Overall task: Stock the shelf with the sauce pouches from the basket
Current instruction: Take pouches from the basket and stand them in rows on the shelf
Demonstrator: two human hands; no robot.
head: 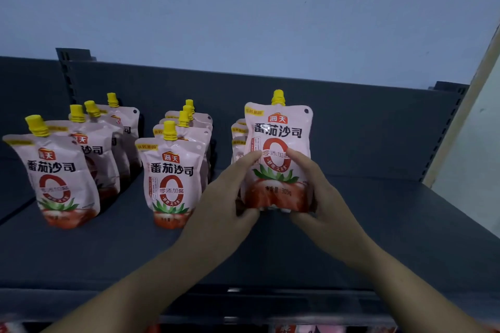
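Head view: both hands hold one pouch (280, 127) upright, near centre. The left hand (227, 194) grips its lower edge from 7 o'clock, the right hand (322, 192) from 5, thumbs on the label. Can't tell if the base touches the shelf (392, 224). The third row (238, 132) is just behind it, the middle row (170, 178) and left row (54, 176) at 9 o'clock. Advice: seat base flat, face square, release one hand at a time; it looks tippy. Basket not visible.
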